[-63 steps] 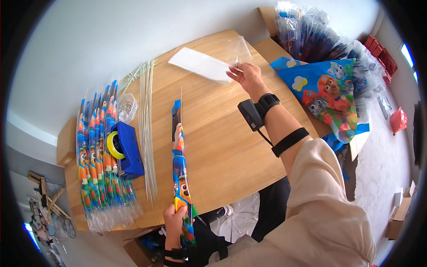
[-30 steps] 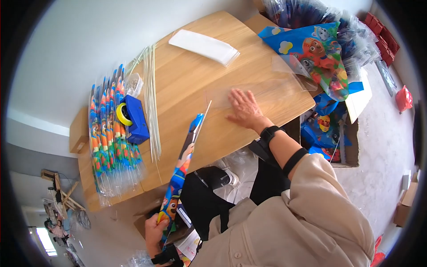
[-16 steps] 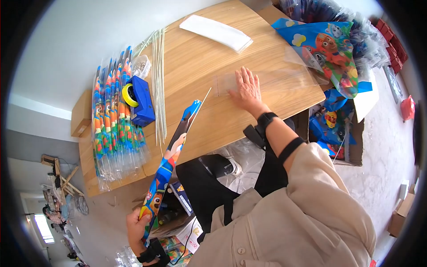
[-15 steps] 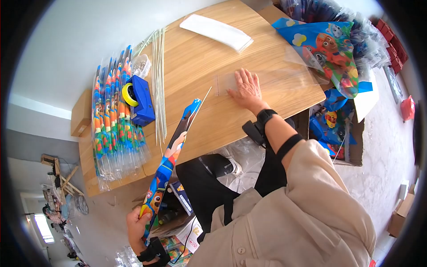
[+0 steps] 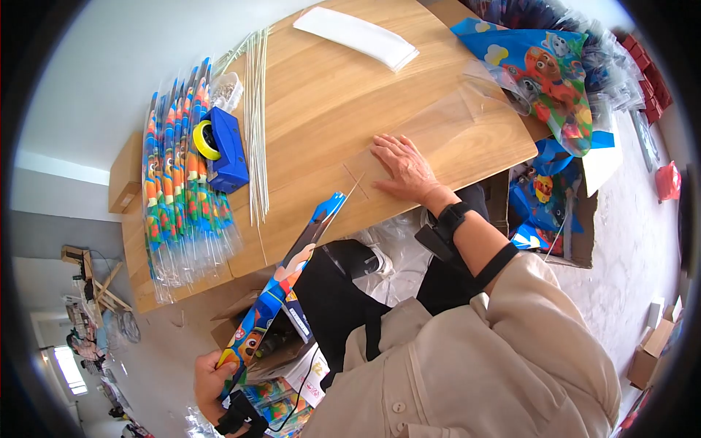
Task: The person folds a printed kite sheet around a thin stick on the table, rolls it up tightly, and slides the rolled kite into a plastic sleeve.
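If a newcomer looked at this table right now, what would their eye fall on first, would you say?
Probably the bright cartoon-printed sheet draped over the table's far right corner. Next, the row of wrapped printed rolls at the table's left end, beside the blue tape dispenser. Then the similar roll held slanting in the left hand.

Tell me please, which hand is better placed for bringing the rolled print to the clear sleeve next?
Probably the left hand: it grips the rolled print low down, with the far end pointing toward the clear sleeve. The right hand is spread on the sleeve.
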Demonstrator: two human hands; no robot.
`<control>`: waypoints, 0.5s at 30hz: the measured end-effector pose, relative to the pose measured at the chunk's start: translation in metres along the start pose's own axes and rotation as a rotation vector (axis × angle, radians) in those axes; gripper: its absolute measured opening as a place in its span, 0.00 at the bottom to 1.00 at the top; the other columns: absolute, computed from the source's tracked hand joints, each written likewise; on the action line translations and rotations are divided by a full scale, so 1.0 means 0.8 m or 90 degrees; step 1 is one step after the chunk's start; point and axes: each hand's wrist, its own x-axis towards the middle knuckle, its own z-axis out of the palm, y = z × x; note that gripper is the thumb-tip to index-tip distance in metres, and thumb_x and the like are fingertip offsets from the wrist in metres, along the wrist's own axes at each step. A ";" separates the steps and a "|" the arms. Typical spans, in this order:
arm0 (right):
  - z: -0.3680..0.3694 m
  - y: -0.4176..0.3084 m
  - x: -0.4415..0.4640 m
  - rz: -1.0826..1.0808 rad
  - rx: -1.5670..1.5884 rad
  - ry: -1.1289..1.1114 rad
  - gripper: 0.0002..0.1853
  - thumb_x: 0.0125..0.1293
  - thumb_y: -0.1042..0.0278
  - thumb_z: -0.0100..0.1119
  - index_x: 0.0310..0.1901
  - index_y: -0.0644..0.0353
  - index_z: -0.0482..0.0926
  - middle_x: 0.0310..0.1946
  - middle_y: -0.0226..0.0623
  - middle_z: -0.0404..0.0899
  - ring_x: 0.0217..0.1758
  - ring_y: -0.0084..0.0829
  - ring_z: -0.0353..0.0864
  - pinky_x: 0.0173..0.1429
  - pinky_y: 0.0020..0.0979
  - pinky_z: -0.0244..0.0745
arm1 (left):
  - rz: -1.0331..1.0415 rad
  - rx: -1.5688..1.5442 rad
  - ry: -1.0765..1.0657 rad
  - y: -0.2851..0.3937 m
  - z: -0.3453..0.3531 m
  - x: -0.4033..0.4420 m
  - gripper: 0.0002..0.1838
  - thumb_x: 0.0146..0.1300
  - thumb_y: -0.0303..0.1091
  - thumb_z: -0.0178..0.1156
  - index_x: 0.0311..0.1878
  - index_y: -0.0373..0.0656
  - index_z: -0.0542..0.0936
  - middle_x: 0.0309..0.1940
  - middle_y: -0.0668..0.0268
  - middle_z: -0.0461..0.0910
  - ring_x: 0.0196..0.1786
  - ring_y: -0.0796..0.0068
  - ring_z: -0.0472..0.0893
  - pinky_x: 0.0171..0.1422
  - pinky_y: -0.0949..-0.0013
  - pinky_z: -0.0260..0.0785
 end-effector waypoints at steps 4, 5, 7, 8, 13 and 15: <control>0.002 -0.005 0.001 0.008 0.010 0.024 0.34 0.51 0.49 0.68 0.57 0.60 0.71 0.68 0.43 0.65 0.75 0.41 0.56 0.78 0.44 0.46 | -0.004 -0.013 0.021 0.009 0.002 0.000 0.07 0.49 0.28 0.63 0.31 0.35 0.81 0.22 0.70 0.76 0.27 0.80 0.74 0.34 0.73 0.67; 0.003 -0.005 0.001 0.010 0.008 0.027 0.34 0.50 0.50 0.68 0.55 0.60 0.71 0.68 0.44 0.65 0.75 0.41 0.57 0.78 0.44 0.46 | 0.015 0.006 0.026 0.016 0.005 0.005 0.06 0.50 0.27 0.62 0.31 0.34 0.81 0.21 0.69 0.75 0.27 0.81 0.73 0.34 0.74 0.66; 0.002 -0.009 0.001 0.012 0.007 0.030 0.33 0.49 0.50 0.68 0.54 0.60 0.71 0.67 0.44 0.66 0.75 0.41 0.57 0.78 0.44 0.46 | 0.033 0.025 0.031 0.028 0.011 0.013 0.05 0.51 0.25 0.62 0.30 0.34 0.80 0.19 0.69 0.74 0.26 0.82 0.72 0.33 0.74 0.64; 0.000 -0.012 0.001 0.019 0.016 0.033 0.32 0.49 0.51 0.69 0.52 0.61 0.71 0.67 0.45 0.66 0.75 0.43 0.57 0.78 0.44 0.46 | 0.035 0.026 0.030 0.033 0.014 0.018 0.05 0.51 0.25 0.62 0.31 0.34 0.80 0.20 0.69 0.74 0.26 0.82 0.71 0.33 0.74 0.64; 0.013 -0.020 0.003 0.030 0.020 0.060 0.27 0.47 0.55 0.69 0.43 0.63 0.71 0.66 0.53 0.65 0.74 0.48 0.57 0.78 0.46 0.46 | 0.070 0.026 0.020 0.049 0.026 0.034 0.05 0.52 0.26 0.62 0.31 0.35 0.80 0.20 0.69 0.74 0.26 0.82 0.71 0.32 0.74 0.63; 0.027 -0.018 0.005 0.017 0.018 0.134 0.23 0.47 0.61 0.67 0.40 0.64 0.70 0.65 0.58 0.64 0.73 0.53 0.58 0.78 0.47 0.49 | 0.085 0.007 0.012 0.038 0.036 0.047 0.05 0.52 0.25 0.61 0.32 0.35 0.81 0.20 0.69 0.75 0.27 0.82 0.72 0.33 0.74 0.64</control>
